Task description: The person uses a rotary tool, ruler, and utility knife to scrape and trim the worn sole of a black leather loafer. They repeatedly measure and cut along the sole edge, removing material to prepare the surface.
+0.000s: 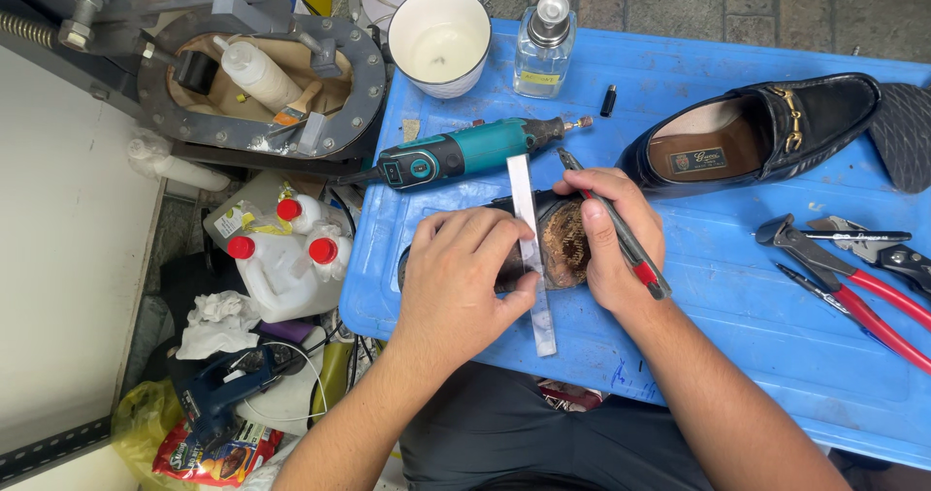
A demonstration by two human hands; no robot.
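Hands — left hand point(464, 276) pinning ruler point(531, 258) (on upturned shoe point(562, 244)), right hand point(611, 234) holding pen point(613, 224).

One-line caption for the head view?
Left hand presses a metal ruler across an upturned shoe heel while the right hand holds a red-and-black pen on a blue tray.

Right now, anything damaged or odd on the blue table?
Yes. The shoe under the left hand has a heel worn down to rough brown layers. A ruler lies across it; the right hand holds a pen. The other loafer looks intact.
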